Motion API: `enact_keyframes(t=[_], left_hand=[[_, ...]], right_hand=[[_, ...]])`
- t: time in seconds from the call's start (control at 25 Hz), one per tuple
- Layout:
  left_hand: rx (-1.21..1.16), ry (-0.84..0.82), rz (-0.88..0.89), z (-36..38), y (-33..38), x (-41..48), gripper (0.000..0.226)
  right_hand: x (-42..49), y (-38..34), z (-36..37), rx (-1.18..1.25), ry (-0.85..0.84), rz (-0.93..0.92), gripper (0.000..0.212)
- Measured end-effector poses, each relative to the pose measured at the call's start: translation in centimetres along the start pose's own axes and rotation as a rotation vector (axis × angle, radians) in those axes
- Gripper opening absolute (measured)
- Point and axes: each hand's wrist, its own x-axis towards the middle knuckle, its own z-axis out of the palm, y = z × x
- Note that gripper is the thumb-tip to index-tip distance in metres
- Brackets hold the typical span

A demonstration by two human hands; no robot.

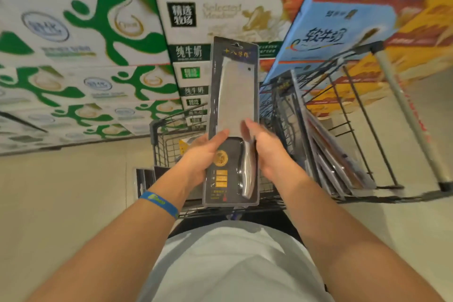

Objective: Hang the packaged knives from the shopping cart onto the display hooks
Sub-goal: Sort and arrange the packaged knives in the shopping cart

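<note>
The packaged knife stands upright between both hands above the shopping cart, likely stiff, slick and top-heavy, best held low where the left hand pinches its edge; the blurred right hand's grip is unclear.

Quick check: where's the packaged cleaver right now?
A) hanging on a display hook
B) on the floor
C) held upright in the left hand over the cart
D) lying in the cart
C: the left hand grips the packaged cleaver upright, above the shopping cart.
</note>
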Motion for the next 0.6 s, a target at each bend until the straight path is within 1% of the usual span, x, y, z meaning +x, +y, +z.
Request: enact_keyframes(t=[0.04, 0.08, 0.12, 0.16, 0.24, 0.28, 0.36, 0.48, 0.52, 0.56, 0.6], left_hand=[[0.017, -0.028, 0.030, 0.7, 0.3, -0.3, 0.111], [0.078, -0.042, 0.063, 1.5, 0.6, -0.6, 0.114], [0.179, -0.055, 0.103, 2.6, 0.9, -0.7, 0.113], [0.267, -0.070, 0.143, 3.7, 1.0, -0.6, 0.105], [0.349, -0.082, 0.200, 6.5, 1.1, -0.4, 0.077], [0.353, -0.075, 0.204, 8.0, 0.9, -0.4, 0.064], [0.378, -0.040, 0.186, 11.3, 0.2, 0.2, 0.056], [0.576, -0.011, 0.168, 15.1, -1.1, 1.5, 0.032], [0.620, -0.010, 0.149, 16.3, -1.5, 1.8, 0.029], [0.646, -0.008, 0.128, 17.4, -1.9, 2.1, 0.032], [0.639, 0.006, 0.108, 18.2, -2.3, 2.4, 0.035]], right_hand=[[-0.7, -0.1, -0.6, -0.004, 0.024, -0.058, 0.060], [-1.3, -0.2, -1.2, 0.008, 0.046, -0.125, 0.052], [-2.0, -0.5, -2.2, 0.012, 0.077, -0.190, 0.042], [-2.6, -0.9, -3.2, -0.007, 0.110, -0.248, 0.033], [-3.6, -2.0, -6.2, -0.074, 0.188, -0.363, 0.031], [-4.2, -2.7, -8.1, -0.119, 0.236, -0.436, 0.029], [-5.2, -4.7, -12.9, -0.271, 0.387, -0.587, 0.026], [-6.2, -8.4, -19.5, -0.645, 0.700, -0.858, 0.031], [-6.1, -9.4, -21.3, -0.708, 0.751, -0.916, 0.032], [-5.5, -10.2, -22.7, -0.750, 0.769, -0.950, 0.033], [-4.4, -10.6, -23.7, -0.799, 0.769, -0.940, 0.032]])
